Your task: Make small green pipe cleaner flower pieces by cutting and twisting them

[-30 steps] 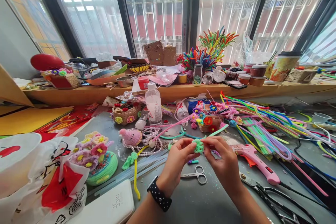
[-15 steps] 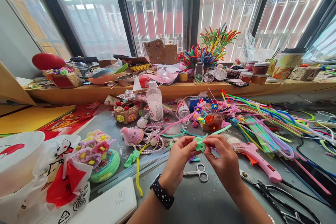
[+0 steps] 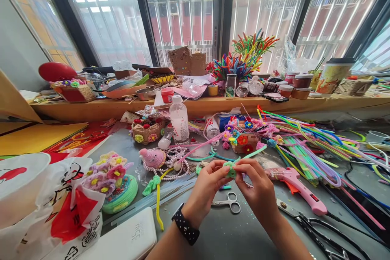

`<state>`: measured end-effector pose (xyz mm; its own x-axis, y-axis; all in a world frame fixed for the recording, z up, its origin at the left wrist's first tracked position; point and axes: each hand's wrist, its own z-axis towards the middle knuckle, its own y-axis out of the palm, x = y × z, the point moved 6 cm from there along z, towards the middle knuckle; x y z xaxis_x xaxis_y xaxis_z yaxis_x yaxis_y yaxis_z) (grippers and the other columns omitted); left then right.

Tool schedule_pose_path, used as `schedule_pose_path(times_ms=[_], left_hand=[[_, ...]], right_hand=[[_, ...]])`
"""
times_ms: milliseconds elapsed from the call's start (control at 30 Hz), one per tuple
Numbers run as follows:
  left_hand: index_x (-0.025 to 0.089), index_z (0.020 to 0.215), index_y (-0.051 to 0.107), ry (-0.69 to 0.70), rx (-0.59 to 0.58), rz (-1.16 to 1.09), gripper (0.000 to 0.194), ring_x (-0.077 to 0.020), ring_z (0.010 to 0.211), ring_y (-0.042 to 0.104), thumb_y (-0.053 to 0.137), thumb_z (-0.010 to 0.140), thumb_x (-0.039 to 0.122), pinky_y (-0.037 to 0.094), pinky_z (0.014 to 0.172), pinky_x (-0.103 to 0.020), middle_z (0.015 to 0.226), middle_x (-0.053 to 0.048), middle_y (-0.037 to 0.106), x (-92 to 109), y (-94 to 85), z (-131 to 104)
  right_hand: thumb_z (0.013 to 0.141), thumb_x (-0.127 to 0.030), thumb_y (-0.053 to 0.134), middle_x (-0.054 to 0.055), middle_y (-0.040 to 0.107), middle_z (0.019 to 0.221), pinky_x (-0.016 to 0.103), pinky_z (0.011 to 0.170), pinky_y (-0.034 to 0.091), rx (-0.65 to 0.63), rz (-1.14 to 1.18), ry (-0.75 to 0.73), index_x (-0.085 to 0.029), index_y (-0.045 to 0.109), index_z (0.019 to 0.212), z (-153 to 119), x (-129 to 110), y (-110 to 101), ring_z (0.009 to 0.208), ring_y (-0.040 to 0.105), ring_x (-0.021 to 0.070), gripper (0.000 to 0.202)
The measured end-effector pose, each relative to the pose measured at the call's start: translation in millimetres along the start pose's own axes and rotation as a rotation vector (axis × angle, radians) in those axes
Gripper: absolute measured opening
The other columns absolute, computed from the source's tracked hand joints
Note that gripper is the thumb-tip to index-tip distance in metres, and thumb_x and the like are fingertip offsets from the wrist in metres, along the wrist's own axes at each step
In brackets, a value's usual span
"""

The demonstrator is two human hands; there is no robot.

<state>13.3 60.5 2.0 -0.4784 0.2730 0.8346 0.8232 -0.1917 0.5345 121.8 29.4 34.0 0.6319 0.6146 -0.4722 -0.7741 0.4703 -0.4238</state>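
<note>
Between the fingertips of both hands is a small mint-green pipe-cleaner flower [image 3: 230, 169], with a loose green tail pointing up to the right. My left hand [image 3: 209, 185] pinches its left side, thumb and fingers closed. From the right, my right hand [image 3: 255, 178] pinches the other edge; its fingers hide part of the flower. Small silver scissors [image 3: 229, 202] lie on the grey table below the hands. To the right rests a pink glue gun [image 3: 300, 189], with large black-handled scissors [image 3: 317, 227] in front of it.
A white power bank [image 3: 131, 233] and a green pot of pipe-cleaner flowers [image 3: 122, 197] are on the left. Pipe cleaners [image 3: 304, 130] spread across the right. A bottle [image 3: 179, 120], a pink crocheted chick [image 3: 152, 157] and bead strands stand behind the hands.
Both hands stay at nearly the same place, still pinching the flower. The flower has turned a little, and its open face is now less visible.
</note>
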Motion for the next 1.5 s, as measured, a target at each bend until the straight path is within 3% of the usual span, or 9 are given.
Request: schedule_pose_path(times_ms=[133,300,533,767,867,1000,1167,1300,1500], left_hand=[[0.013,0.074,0.060,-0.002,0.008,0.007,0.018,-0.0107,0.072,0.055,0.068,0.061,0.021,0.044,0.073,-0.024,0.076,-0.002,0.059,-1.0,-3.2,1.9],[0.013,0.076,0.061,0.012,0.037,0.032,0.018,-0.0107,0.072,0.056,0.067,0.062,0.022,0.045,0.073,-0.024,0.078,-0.002,0.061,0.4,-6.3,3.5],[0.012,0.075,0.064,-0.011,0.001,0.080,0.022,-0.0118,0.073,0.057,0.070,0.057,0.023,0.045,0.074,-0.026,0.078,-0.004,0.062,-1.4,-4.3,2.4],[0.011,0.073,0.063,-0.037,0.018,0.084,0.023,-0.0124,0.071,0.058,0.072,0.054,0.021,0.047,0.072,-0.027,0.075,-0.004,0.062,-3.7,-3.9,3.2],[0.012,0.074,0.062,-0.038,0.023,0.064,0.022,-0.0119,0.071,0.058,0.071,0.056,0.020,0.046,0.072,-0.025,0.075,-0.003,0.063,1.2,-3.6,2.3],[0.012,0.072,0.062,-0.077,0.042,-0.011,0.017,-0.0079,0.065,0.057,0.070,0.057,0.015,0.047,0.067,-0.019,0.073,-0.001,0.062,5.9,-5.4,1.3],[0.012,0.072,0.062,-0.145,-0.026,-0.059,0.015,-0.0062,0.063,0.056,0.069,0.059,0.013,0.047,0.065,-0.017,0.075,-0.001,0.060,-0.6,-1.1,1.1],[0.013,0.071,0.062,-0.126,-0.044,-0.047,0.014,-0.0061,0.065,0.055,0.069,0.059,0.015,0.046,0.068,-0.019,0.074,0.001,0.059,-4.1,-0.6,1.3],[0.013,0.071,0.062,-0.063,-0.012,-0.001,0.016,-0.0082,0.068,0.055,0.070,0.058,0.018,0.045,0.071,-0.023,0.075,0.000,0.058,-0.6,-3.8,1.2]], right_hand=[[0.074,-0.013,0.046,0.004,0.052,0.083,0.028,0.064,0.048,0.020,0.141,0.162,-0.020,0.051,0.081,0.5,5.6,-1.3,0.077,0.054,0.0165,0.011],[0.078,-0.026,0.046,0.001,0.053,0.073,0.025,0.060,0.046,0.037,0.228,0.420,-0.019,0.050,0.076,-3.8,21.6,-2.4,0.065,0.054,0.0142,0.008],[0.075,-0.039,0.050,0.001,0.054,0.063,0.024,0.056,0.041,-0.127,0.396,0.602,-0.016,0.055,0.067,-5.9,31.8,9.6,0.061,0.050,0.0140,0.025],[0.070,-0.039,0.056,-0.003,0.048,0.056,0.022,0.053,0.038,-0.132,0.706,0.779,-0.015,0.055,0.065,-12.2,39.0,20.0,0.053,0.044,0.0098,0.024],[0.073,-0.037,0.053,-0.001,0.050,0.058,0.023,0.054,0.040,-0.141,0.626,0.682,-0.015,0.056,0.065,-7.0,35.4,13.0,0.056,0.047,0.0113,0.023],[0.076,-0.024,0.052,0.002,0.055,0.074,0.025,0.059,0.043,-0.007,0.217,0.304,-0.018,0.057,0.080,3.3,20.9,-9.2,0.062,0.050,0.0129,0.009],[0.077,-0.013,0.050,0.004,0.053,0.082,0.027,0.063,0.045,0.029,-0.109,-0.077,-0.022,0.056,0.094,1.5,2.0,-10.7,0.068,0.053,0.0137,0.020],[0.078,-0.010,0.049,0.004,0.052,0.080,0.025,0.062,0.045,0.041,-0.194,-0.162,-0.022,0.057,0.096,-0.9,-0.5,-10.5,0.067,0.054,0.0131,0.022],[0.079,-0.009,0.048,0.005,0.056,0.079,0.024,0.062,0.045,0.000,-0.161,-0.158,-0.020,0.056,0.098,-1.9,2.3,-9.1,0.070,0.055,0.0132,0.024]])
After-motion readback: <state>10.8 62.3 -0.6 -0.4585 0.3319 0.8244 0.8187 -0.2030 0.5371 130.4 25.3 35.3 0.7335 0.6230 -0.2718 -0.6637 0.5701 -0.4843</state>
